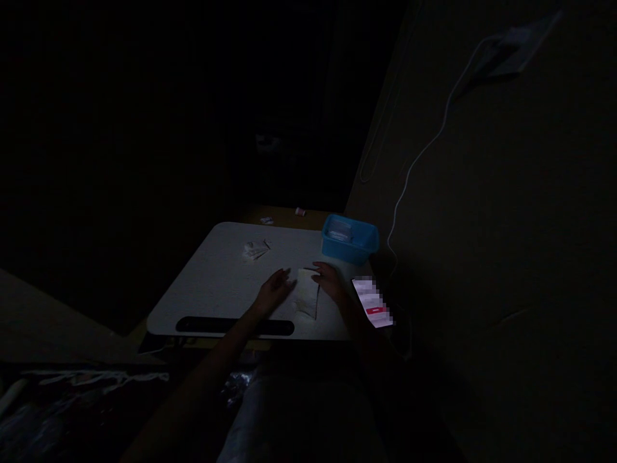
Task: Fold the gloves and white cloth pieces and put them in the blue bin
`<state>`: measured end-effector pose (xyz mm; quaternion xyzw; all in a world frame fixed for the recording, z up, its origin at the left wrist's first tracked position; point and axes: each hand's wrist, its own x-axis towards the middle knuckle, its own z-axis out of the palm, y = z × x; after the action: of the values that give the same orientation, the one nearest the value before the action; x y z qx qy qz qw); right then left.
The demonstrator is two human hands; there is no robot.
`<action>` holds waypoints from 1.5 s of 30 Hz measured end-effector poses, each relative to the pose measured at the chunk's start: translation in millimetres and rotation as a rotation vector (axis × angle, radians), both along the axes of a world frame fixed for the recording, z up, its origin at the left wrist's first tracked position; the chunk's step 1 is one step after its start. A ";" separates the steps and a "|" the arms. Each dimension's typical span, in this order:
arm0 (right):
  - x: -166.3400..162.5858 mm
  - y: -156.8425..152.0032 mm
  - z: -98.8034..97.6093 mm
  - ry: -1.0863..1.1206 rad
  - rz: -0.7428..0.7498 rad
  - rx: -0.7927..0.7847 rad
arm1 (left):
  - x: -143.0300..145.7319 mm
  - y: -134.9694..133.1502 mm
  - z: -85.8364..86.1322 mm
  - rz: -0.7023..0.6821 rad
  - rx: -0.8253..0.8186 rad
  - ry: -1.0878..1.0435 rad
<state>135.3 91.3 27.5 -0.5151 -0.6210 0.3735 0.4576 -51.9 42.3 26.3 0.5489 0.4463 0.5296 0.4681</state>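
Note:
A pale, flat, folded piece, paper or thin cloth [306,297], lies on the white table [216,276] between my hands. It is too dark to tell which material it is. Just left of it is my left hand [274,292], its fingers apart and nothing visible in them. My right hand [330,281] rests at the upper right edge of the pale piece, fingers and thumb spread, the fingertips touching or just above it. Farther back on the table sits a small crumpled pale bundle [256,249].
At the back right corner stands a blue plastic basket [348,251] with a clear container [340,230] inside. A lit phone [373,302] lies to the right. Along the front edge runs a black ledge [212,325]. A white cable [409,168] hangs by the wall.

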 end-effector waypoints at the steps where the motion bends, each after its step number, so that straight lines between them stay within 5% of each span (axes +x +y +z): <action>1: -2.0 1.2 0.4 0.041 0.031 -0.002 | 5.6 8.5 0.1 -0.036 -0.013 0.001; 6: -2.3 2.8 -0.7 0.121 0.061 -0.010 | 21.3 40.2 -7.9 -0.213 -0.058 0.164; 14: 5.5 -15.5 -13.7 -0.166 0.218 -0.087 | 13.8 49.7 -29.6 -0.177 -0.065 0.191; 30: 8.1 -35.3 -11.3 -0.373 0.053 0.054 | 6.7 36.2 -24.7 -0.207 0.177 0.441; 39: 6.3 -37.7 -13.6 -0.348 0.040 0.054 | 8.6 35.4 -25.4 -0.171 0.196 0.487; 45: 6.7 -35.7 -16.7 -0.273 0.047 0.076 | 12.1 27.2 -15.8 -0.207 0.063 0.303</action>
<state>142.0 55.6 10.8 -0.5286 -0.7031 0.2869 0.3794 -39.8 69.5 10.6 0.6798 0.4359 0.4035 0.4302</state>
